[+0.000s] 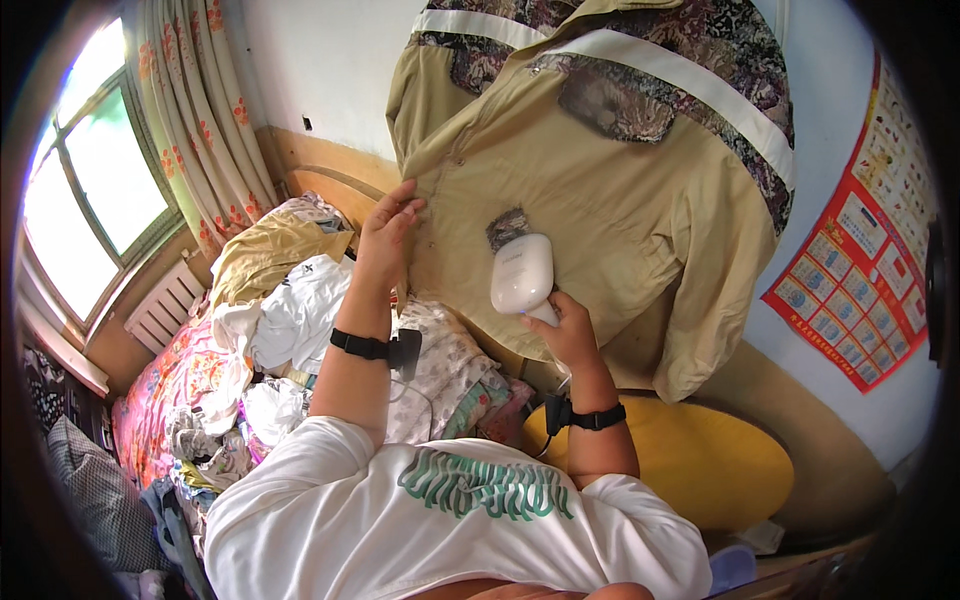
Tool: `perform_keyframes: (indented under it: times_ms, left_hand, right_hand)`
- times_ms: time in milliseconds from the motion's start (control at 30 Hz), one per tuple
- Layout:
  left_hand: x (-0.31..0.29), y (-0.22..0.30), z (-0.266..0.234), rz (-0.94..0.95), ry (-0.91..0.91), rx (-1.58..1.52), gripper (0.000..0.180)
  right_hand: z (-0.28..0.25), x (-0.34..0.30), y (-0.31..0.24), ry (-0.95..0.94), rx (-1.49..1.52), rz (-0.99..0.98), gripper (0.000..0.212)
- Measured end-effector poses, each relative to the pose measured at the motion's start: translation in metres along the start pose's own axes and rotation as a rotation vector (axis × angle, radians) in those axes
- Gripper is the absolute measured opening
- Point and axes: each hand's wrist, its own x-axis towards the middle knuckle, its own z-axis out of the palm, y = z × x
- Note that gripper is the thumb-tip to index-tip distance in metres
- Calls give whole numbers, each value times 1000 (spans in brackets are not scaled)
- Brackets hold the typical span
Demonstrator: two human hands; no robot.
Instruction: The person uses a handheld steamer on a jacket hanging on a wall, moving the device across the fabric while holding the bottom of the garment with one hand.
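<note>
A tan shirt [620, 170] with dark patterned patches and white stripes hangs on the wall in front of me. My left hand [385, 232] pinches its left front edge and holds the cloth taut. My right hand [565, 330] grips the handle of a white handheld garment steamer [522, 272]. The steamer's head presses against the shirt's front, just below a small dark patch. Both wrists wear black bands.
A bed at the left is heaped with clothes [290, 320], white and yellow among them, over a pink floral cover [170, 385]. A window [80, 190] with flowered curtains is far left. A yellow cushion [700, 460] lies below the shirt. A red poster [860, 270] hangs at right.
</note>
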Motion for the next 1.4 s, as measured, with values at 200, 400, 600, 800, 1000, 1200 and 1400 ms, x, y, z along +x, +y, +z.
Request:
perform_keyframes:
  times_ms: [200, 400, 600, 800, 1000, 1200, 1400]
  left_hand:
    - [-1, -1, 2, 9, 3, 9, 46]
    - [1, -5, 4, -15, 23, -5, 47]
    - [4, -13, 0, 28, 14, 2, 47]
    - [2, -9, -2, 61, 4, 7, 47]
    - [5, -14, -4, 41, -23, 25, 47]
    - [9, -17, 2, 22, -79, 66, 51]
    - [14, -22, 6, 23, -137, 11, 54]
  right_hand:
    - [-4, -11, 6, 58, 98, 58, 31]
    - [-5, -21, 26, 133, 2, 66, 31]
    - [-10, -28, 33, 216, -29, 116, 31]
    - [-22, -34, 24, 234, -74, 148, 29]
    - [-31, -27, 16, 337, 14, 62, 28]
    - [-40, -8, -18, 441, 130, -29, 27]
    - [-40, -10, -12, 456, 116, -17, 29]
